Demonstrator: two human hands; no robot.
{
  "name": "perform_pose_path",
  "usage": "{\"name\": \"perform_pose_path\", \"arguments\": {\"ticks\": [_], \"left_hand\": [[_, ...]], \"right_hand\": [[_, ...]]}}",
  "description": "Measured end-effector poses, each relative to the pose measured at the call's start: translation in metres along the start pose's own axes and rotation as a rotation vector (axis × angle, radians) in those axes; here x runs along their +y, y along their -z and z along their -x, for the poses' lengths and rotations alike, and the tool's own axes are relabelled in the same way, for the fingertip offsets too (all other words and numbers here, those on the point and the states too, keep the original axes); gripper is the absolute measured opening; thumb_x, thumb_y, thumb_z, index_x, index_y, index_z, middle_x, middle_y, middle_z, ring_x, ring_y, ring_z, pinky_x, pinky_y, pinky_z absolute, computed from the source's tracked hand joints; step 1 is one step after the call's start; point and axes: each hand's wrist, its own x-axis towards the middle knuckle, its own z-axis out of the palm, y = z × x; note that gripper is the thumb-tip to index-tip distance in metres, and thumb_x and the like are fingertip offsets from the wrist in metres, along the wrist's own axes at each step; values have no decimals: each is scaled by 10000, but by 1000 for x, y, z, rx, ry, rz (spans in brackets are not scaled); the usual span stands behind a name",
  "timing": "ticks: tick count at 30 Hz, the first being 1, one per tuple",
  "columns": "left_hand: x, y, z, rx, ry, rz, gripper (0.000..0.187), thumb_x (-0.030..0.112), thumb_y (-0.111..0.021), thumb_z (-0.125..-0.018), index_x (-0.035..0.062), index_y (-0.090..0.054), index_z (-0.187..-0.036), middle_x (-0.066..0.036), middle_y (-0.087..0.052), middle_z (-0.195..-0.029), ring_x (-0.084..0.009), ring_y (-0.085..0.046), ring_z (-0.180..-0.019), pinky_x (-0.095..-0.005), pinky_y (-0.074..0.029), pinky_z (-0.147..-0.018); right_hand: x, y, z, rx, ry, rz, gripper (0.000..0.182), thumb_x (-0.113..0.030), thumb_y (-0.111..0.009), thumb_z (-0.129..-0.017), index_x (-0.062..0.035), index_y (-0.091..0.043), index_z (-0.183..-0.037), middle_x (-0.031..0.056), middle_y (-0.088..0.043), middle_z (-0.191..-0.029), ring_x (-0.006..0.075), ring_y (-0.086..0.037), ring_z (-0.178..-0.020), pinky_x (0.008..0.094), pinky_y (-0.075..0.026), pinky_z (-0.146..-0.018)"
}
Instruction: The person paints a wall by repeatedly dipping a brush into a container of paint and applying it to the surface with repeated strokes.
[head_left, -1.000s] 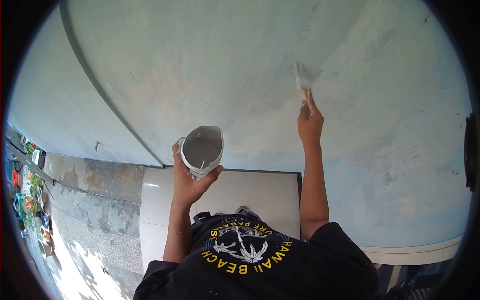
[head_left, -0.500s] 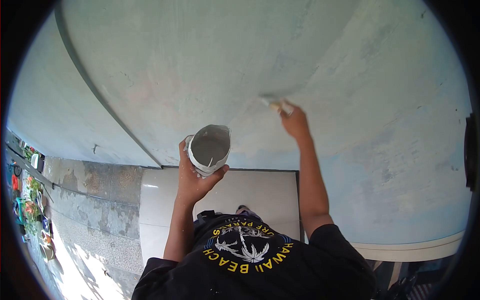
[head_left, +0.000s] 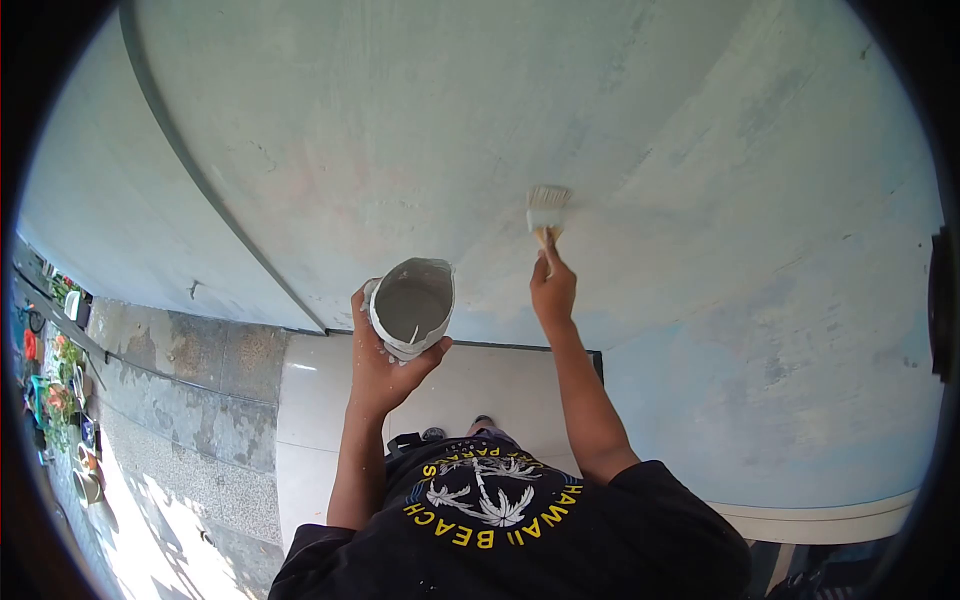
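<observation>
Wrapped round the side and base of a white container [head_left: 378, 325] is my left hand [head_left: 385, 370]. Grey paint [head_left: 412, 303] fills part of the container, and a small white streak shows in it. My right hand [head_left: 553, 290] grips a flat brush [head_left: 546, 212] by its light wooden handle. The bristles point up and lie against the pale blue-green wall [head_left: 450, 120], above and to the right of the container. Paint spots mark the skin of my left hand.
A dark vertical strip [head_left: 190, 160] crosses the wall at the left. Below are light floor tiles [head_left: 325, 400] and a rough paved path [head_left: 220, 430]. Potted plants [head_left: 62, 395] stand at the far left. A dark object [head_left: 942, 305] is at the right edge.
My right hand has moved left and down, and the brush now shows its broad face with the bristles up. My left hand and the container have shifted slightly left.
</observation>
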Motion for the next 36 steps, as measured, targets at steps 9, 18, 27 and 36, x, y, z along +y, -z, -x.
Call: {"name": "perform_pose_path", "arguments": {"ticks": [9,18,27,36], "left_hand": [[-15,6,0,20,-84,-29,803,140,-826,-682,20,-320,-1294,-139,-577,-1158,-225,-589,-1075,-362,-471,-913],[0,-1,-5,-35,-19,7,829,160,-828,-684,15,-308,-1313,-144,-572,-1167,-230,-582,-1084,-360,-463,-926],[0,-1,-4,-53,1,49,840,159,-832,-686,14,-297,-1317,-145,-572,-1175,-234,-575,-1110,-359,-454,-944],[3,7,2,-40,18,13,847,160,-833,-688,14,-291,-1322,-143,-572,-1179,-234,-580,-1109,-357,-464,-937]], "right_hand": [[101,-70,62,-573,-383,170,383,-244,-619,-861,37,-662,-1118,275,-672,-989,417,-643,-987,439,-529,-854],[-103,131,-115,63,-219,-318,414,-126,-572,-957,-85,-540,-1368,223,-648,-1199,287,-677,-1035,333,-527,-845],[9,-15,16,-209,-208,59,451,-167,-544,-944,-156,-511,-1394,206,-680,-1072,377,-666,-900,408,-540,-776],[25,-13,-25,-300,-271,2,397,-226,-618,-885,-43,-634,-1237,260,-651,-1111,395,-640,-1008,403,-515,-876]]}}
